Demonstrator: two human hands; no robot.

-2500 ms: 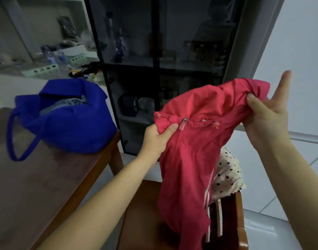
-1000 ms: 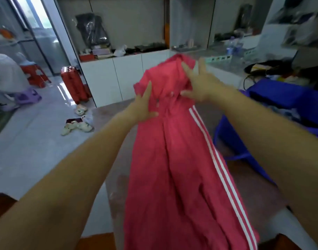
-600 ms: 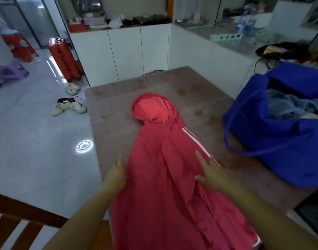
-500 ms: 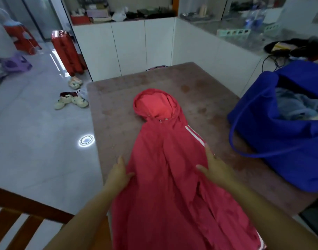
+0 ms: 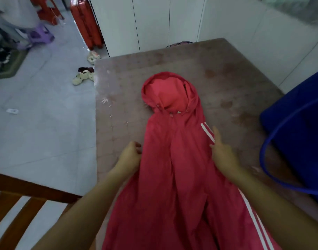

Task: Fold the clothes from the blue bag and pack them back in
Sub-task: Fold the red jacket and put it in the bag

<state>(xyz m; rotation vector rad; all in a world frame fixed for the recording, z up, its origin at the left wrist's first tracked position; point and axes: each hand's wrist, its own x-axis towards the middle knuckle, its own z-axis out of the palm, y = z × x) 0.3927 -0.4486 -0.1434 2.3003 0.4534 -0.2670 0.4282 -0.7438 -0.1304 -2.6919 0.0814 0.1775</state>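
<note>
A lived-in home – plush slippers (image 5: 83, 79) lie loose on the pale tiled floor (image 5: 42, 123), a red suitcase (image 5: 86, 22) stands beside white cabinets (image 5: 151, 24), a purple stool (image 5: 41, 34) sits near a floor mat (image 5: 6, 64) – and a wooden chair (image 5: 28, 188) stands at the brown table (image 5: 217, 69).

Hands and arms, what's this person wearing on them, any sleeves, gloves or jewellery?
Nothing visible. The left hand and right hand are bare, no gloves, rings or watch; the left arm and right arm show no sleeve up to the frame edge.
</note>
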